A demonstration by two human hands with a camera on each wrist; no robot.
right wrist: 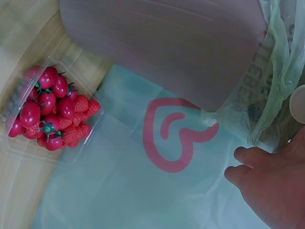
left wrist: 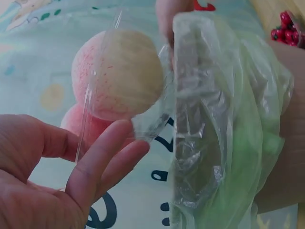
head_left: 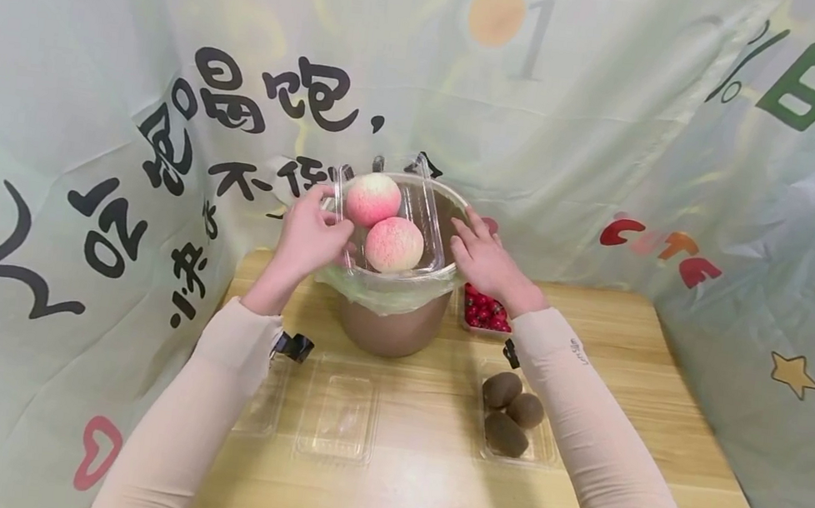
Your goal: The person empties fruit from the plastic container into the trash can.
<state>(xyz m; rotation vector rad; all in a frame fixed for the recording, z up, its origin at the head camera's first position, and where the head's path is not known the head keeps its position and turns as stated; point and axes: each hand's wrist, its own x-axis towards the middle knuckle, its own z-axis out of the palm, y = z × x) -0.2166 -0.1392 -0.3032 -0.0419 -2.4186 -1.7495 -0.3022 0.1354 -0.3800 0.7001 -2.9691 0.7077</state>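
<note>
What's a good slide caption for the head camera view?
Left hand holds a clear tray of two peaches above a lined bin; right hand at the bin's rim.

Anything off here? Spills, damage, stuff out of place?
No spill or damage visible. One oddity: the left hand holds a clear plastic tray of two round pink-white peaches above the brown round bin lined with a translucent green bag. Fruit over a bin looks out of place; other trays sit on the pale wooden table.
</note>
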